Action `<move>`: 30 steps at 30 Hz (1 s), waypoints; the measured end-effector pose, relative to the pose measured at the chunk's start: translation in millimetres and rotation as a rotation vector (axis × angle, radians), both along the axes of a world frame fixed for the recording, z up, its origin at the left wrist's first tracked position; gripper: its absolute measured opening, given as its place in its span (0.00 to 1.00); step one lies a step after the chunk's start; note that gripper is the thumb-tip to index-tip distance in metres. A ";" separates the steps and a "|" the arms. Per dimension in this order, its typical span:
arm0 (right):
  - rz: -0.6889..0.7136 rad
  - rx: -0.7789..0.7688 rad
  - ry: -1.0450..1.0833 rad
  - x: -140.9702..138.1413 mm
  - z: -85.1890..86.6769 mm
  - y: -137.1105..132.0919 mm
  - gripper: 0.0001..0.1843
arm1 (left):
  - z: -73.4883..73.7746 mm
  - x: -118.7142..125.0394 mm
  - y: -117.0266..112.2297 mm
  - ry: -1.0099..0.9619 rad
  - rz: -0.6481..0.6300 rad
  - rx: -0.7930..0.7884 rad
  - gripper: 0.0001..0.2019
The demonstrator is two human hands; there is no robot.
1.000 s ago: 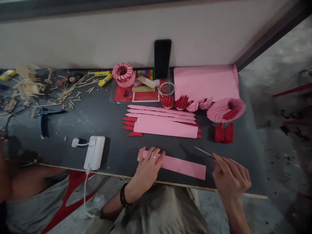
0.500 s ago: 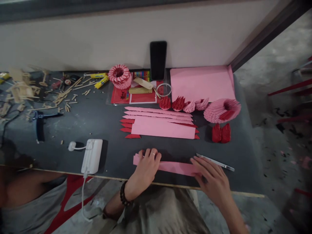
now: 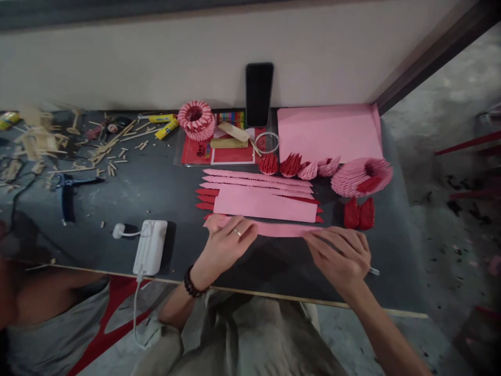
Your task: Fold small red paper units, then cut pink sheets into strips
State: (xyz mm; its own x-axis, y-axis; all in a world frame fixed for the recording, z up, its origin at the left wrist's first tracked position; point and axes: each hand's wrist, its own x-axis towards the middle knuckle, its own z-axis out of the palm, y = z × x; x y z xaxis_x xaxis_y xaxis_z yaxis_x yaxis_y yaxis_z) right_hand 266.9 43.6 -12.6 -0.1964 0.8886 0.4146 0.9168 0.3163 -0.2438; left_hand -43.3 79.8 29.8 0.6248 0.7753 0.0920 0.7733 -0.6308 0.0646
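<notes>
I hold a long pink paper strip point(image 3: 278, 228) by both ends, just above the dark table point(image 3: 164, 190). My left hand point(image 3: 225, 245), with a ring on one finger, pinches the strip's left end. Fingers of my right hand point(image 3: 340, 256) close over its right end. The strip lies along the near edge of a stack of pink and red strips point(image 3: 264, 201). A thin metal blade point(image 3: 373, 271) rests on the table under my right hand, with only its tip showing.
A pink sheet point(image 3: 329, 133), a phone point(image 3: 259, 94) leaning on the wall, folded paper rings point(image 3: 195, 119) point(image 3: 362, 176) and red folded pieces point(image 3: 360, 213) sit behind. A white power bank point(image 3: 151, 245) lies left. Wooden sticks point(image 3: 105, 146) litter the far left. Another person point(image 3: 47, 313) sits at lower left.
My right hand put the blade down on the table and took the strip's right end. Both hands then carried the strip away from the table's front edge to the strip stack.
</notes>
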 end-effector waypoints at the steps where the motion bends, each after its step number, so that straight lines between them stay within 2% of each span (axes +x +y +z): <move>1: -0.010 0.040 -0.028 -2.3 -4.6 6.9 0.09 | -4.4 1.9 6.9 -0.017 0.039 0.089 0.18; 2: -0.011 0.078 -0.055 -4.9 -10.1 13.2 0.10 | -9.3 4.3 13.3 -0.028 0.071 0.160 0.18; 4: 0.014 0.112 -0.104 -9.9 -21.5 23.6 0.11 | -18.6 9.1 23.5 -0.009 0.124 0.161 0.18; 8: 0.063 -0.001 -0.135 -15.9 -35.6 33.3 0.15 | -26.3 9.1 32.6 0.032 0.130 -0.006 0.19; 11: 0.055 -0.072 -0.101 -16.7 -35.7 38.4 0.21 | -23.2 2.2 39.9 0.084 0.102 -0.102 0.28; 14: 0.055 -0.119 -0.099 -18.2 -32.0 48.8 0.33 | -21.3 -3.5 53.7 0.134 0.053 -0.124 0.40; 16: 0.083 -0.147 -0.099 -20.1 -29.9 56.1 0.39 | -22.3 -5.3 63.2 0.152 0.030 -0.136 0.43; 20: 0.136 -0.182 -0.101 -22.0 -30.8 61.6 0.38 | -24.4 -5.1 72.7 0.144 0.026 -0.149 0.42; 26: 0.128 -0.183 -0.037 -22.2 -39.7 61.8 0.35 | -23.6 -5.7 72.1 0.112 -0.009 -0.112 0.39; 30: 0.157 -0.187 -0.030 -29.2 -32.7 61.3 0.31 | -28.8 -7.5 72.3 0.098 -0.032 -0.122 0.40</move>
